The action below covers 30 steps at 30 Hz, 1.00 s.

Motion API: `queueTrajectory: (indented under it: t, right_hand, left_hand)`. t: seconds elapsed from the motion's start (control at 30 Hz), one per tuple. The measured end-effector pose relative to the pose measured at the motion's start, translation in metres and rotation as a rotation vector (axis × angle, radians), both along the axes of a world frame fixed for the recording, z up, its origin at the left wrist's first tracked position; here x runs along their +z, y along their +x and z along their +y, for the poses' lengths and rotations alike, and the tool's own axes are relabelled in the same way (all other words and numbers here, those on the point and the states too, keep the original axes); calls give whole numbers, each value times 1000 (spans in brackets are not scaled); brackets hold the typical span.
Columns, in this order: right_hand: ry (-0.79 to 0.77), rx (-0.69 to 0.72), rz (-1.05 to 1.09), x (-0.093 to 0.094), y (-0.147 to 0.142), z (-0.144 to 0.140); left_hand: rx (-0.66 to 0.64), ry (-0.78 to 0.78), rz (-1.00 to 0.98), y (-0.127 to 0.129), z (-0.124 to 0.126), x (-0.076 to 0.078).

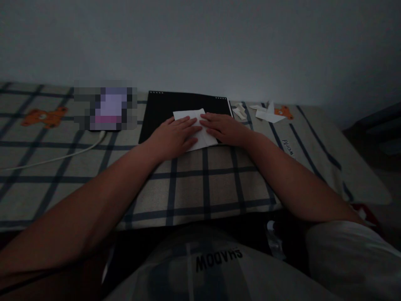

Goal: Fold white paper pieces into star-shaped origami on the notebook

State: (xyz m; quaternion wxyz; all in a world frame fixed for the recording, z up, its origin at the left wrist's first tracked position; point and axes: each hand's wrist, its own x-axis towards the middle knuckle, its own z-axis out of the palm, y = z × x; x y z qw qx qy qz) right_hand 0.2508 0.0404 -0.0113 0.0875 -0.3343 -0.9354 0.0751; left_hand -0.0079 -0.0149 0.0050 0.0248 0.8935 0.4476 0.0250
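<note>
A white sheet of paper (200, 140) with a crease down it lies on a black notebook or folder (184, 100). My left hand (173, 136) rests flat on the paper's left part, its fingers stretched out and slightly apart. From the other side, my right hand (227, 128) lies palm down on the right part, fingers extended. Neither hand grips anything. The fingertips of both hands come close together near the paper's middle, and the hands cover part of its edges.
A pixelated phone (109, 108) with a white cable (78, 151) lies to the left. Right of the notebook are crumpled paper scraps (239, 111) and a folded white paper piece (270, 113). A checked cloth (188, 184) covers the table, which meets a wall (194, 46) behind.
</note>
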Motion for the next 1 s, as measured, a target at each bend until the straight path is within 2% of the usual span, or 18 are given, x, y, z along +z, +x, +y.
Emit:
queueTrajectory:
  t: [0.3, 0.53, 1.0]
  right_hand:
    - [-1, -11, 6, 3, -3, -2]
    - [30, -127, -36, 5, -9, -6]
    - [23, -168, -73, 7, -18, -14]
  left_hand:
    - [2, 25, -58, 1, -3, 0]
    - [13, 12, -84, -4, 3, 1]
    - [-8, -11, -64, -4, 6, -1]
